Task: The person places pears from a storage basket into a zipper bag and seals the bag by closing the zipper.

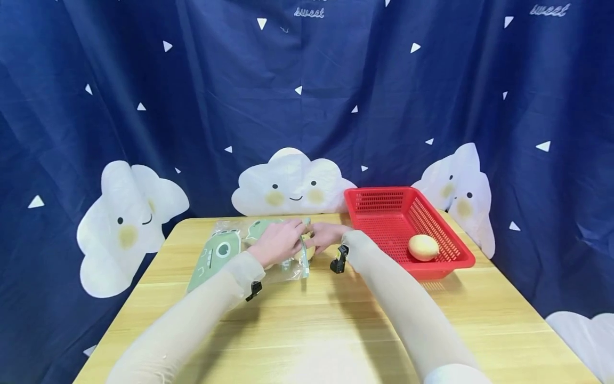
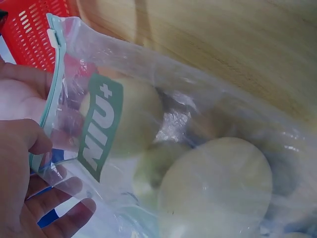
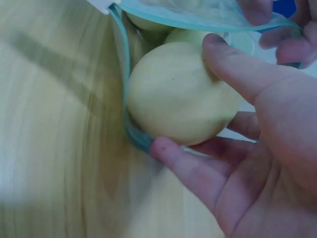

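Note:
A clear zip bag (image 1: 215,258) with green printed cartoon shapes lies on the table, its mouth facing right. Several pale yellow fruits, one of them this big round one (image 2: 215,186), show through the plastic in the left wrist view. My left hand (image 1: 278,241) pinches the teal zip edge (image 2: 58,74) between thumb and fingers. At the opened mouth, my right hand (image 1: 327,236) grips a smooth pale yellow fruit (image 3: 178,94), thumb on top and fingers below. That fruit sits partly inside the opening; its exact kind is unclear.
A red plastic basket (image 1: 462,257) stands at the right back of the wooden table (image 1: 307,330). One yellow fruit (image 1: 423,247) lies inside, near its front right corner. Behind the table hangs a dark blue curtain (image 1: 326,122) with smiling clouds.

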A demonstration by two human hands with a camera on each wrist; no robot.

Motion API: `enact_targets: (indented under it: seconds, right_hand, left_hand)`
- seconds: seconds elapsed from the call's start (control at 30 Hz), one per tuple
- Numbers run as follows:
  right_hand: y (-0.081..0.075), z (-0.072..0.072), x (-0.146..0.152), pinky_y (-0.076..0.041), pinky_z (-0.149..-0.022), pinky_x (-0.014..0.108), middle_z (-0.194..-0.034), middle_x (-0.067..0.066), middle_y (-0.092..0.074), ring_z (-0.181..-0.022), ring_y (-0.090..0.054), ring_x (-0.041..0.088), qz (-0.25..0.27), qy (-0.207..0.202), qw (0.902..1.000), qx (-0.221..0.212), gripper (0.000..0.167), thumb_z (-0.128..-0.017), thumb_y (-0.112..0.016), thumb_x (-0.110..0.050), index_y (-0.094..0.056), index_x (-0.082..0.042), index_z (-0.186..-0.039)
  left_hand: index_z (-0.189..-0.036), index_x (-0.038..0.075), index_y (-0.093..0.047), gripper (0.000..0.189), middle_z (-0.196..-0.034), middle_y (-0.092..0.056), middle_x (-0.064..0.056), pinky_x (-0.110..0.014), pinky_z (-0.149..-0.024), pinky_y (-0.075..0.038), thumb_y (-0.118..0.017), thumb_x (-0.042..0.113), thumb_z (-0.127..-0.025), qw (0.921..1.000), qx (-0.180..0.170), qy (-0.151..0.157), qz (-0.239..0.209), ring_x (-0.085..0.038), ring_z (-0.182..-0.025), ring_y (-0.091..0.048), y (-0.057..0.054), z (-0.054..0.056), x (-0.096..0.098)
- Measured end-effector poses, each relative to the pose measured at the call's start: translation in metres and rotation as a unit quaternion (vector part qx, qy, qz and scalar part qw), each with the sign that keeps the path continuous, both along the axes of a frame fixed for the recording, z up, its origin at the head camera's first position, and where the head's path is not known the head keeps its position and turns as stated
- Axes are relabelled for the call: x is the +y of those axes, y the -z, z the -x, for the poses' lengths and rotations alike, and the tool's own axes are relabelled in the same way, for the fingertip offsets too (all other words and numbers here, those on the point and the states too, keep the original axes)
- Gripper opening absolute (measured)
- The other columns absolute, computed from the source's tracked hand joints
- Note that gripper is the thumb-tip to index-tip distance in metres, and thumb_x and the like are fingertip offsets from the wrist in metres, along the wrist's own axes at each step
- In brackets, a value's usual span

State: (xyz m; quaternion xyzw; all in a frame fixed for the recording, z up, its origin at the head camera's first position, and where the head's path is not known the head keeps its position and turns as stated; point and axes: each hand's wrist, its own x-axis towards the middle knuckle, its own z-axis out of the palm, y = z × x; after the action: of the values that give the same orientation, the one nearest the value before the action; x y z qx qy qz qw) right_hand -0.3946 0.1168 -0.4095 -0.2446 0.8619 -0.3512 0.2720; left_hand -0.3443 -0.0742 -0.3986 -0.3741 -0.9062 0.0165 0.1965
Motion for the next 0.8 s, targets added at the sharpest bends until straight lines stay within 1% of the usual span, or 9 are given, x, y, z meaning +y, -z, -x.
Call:
enact_targets:
  seconds: [0.07, 0.13, 0.27, 0.37, 0.43, 0.5, 0.63, 0.7, 0.8]
  right_hand:
    - [0.004, -0.001, -0.004, -0.059, -0.083, 0.039, -0.119, 0.014, -0.064, -0.087, -0.066, 0.022, 0.01, -0.006, 0.9998, 0.017, 0.052, -0.092, -0.069, -0.017, -0.051, 0.001, -0.138]
    - [0.008, -0.001, -0.007, -0.057, -0.081, 0.033, -0.108, 0.01, -0.067, -0.086, -0.065, 0.018, 0.026, -0.014, 0.9992, 0.028, 0.046, -0.089, -0.07, -0.011, -0.055, 0.001, -0.131]
    - [0.015, -0.001, -0.014, -0.052, -0.078, 0.024, -0.101, 0.005, -0.068, -0.087, -0.061, 0.012, 0.073, -0.024, 0.9968, 0.023, 0.035, -0.084, -0.068, 0.0, -0.061, 0.002, -0.118]
    - [0.019, 0.0, -0.018, -0.051, -0.075, 0.027, -0.097, 0.006, -0.065, -0.082, -0.059, 0.013, 0.098, -0.019, 0.995, -0.001, 0.029, -0.081, -0.063, 0.007, -0.062, 0.003, -0.11]
    - [0.02, 0.0, -0.02, -0.054, -0.074, 0.034, -0.095, 0.006, -0.064, -0.078, -0.059, 0.015, 0.101, -0.008, 0.9948, -0.012, 0.028, -0.081, -0.06, 0.008, -0.061, 0.002, -0.108]
    - [0.021, 0.001, -0.021, -0.057, -0.079, 0.041, -0.097, 0.006, -0.064, -0.079, -0.062, 0.015, 0.101, 0.0, 0.9944, -0.031, 0.029, -0.083, -0.058, 0.009, -0.06, 0.002, -0.111]
    - [0.015, -0.002, -0.019, -0.058, -0.085, 0.051, -0.101, 0.008, -0.067, -0.079, -0.066, 0.018, 0.062, -0.007, 0.9964, -0.058, 0.029, -0.087, -0.057, 0.007, -0.059, 0.001, -0.115]
    - [0.011, -0.004, -0.019, -0.057, -0.087, 0.051, -0.104, 0.008, -0.068, -0.081, -0.066, 0.018, 0.038, -0.014, 0.9971, -0.064, 0.03, -0.087, -0.058, 0.006, -0.06, 0.0, -0.117]
    - [0.004, -0.008, -0.018, -0.058, -0.086, 0.048, -0.106, 0.007, -0.067, -0.085, -0.066, 0.019, 0.014, -0.017, 0.9981, -0.058, 0.031, -0.086, -0.059, 0.006, -0.06, 0.0, -0.117]
  left_hand:
    - [-0.105, 0.013, -0.064, 0.016, -0.096, -0.06, 0.001, -0.032, -0.059, -0.051, -0.06, 0.018, -0.09, 1.0, 0.002, 0.001, 0.0, -0.016, -0.08, -0.058, 0.0, -0.001, -0.001]
    - [-0.104, 0.012, -0.064, 0.015, -0.096, -0.06, 0.001, -0.034, -0.059, -0.052, -0.059, 0.017, -0.09, 1.0, 0.004, 0.003, -0.004, -0.017, -0.079, -0.059, 0.001, -0.003, -0.002]
    - [-0.1, 0.012, -0.064, 0.013, -0.093, -0.06, 0.0, -0.036, -0.058, -0.052, -0.06, 0.016, -0.088, 0.9997, 0.016, 0.014, -0.014, -0.018, -0.078, -0.059, 0.004, -0.004, -0.006]
    - [-0.098, 0.012, -0.064, 0.011, -0.092, -0.06, 0.0, -0.036, -0.058, -0.052, -0.062, 0.015, -0.087, 0.9992, 0.025, 0.022, -0.021, -0.018, -0.078, -0.06, 0.005, -0.004, -0.007]
    - [-0.097, 0.012, -0.064, 0.01, -0.092, -0.06, 0.0, -0.035, -0.059, -0.052, -0.063, 0.015, -0.087, 0.999, 0.029, 0.025, -0.024, -0.018, -0.078, -0.06, 0.004, -0.004, -0.007]
    - [-0.096, 0.012, -0.064, 0.009, -0.092, -0.06, 0.0, -0.035, -0.058, -0.052, -0.063, 0.015, -0.087, 0.9989, 0.03, 0.025, -0.026, -0.017, -0.077, -0.059, 0.003, -0.004, -0.007]
    - [-0.095, 0.014, -0.065, 0.01, -0.091, -0.062, 0.001, -0.033, -0.057, -0.051, -0.065, 0.014, -0.085, 0.999, 0.029, 0.022, -0.027, -0.016, -0.077, -0.06, 0.002, -0.004, -0.005]
    - [-0.096, 0.014, -0.066, 0.011, -0.092, -0.062, 0.002, -0.032, -0.058, -0.052, -0.065, 0.015, -0.085, 0.9991, 0.025, 0.022, -0.027, -0.016, -0.077, -0.06, 0.001, -0.003, -0.004]
    - [-0.099, 0.015, -0.066, 0.013, -0.094, -0.063, 0.002, -0.031, -0.059, -0.052, -0.065, 0.015, -0.086, 0.9993, 0.019, 0.021, -0.025, -0.016, -0.079, -0.061, -0.001, -0.003, -0.003]
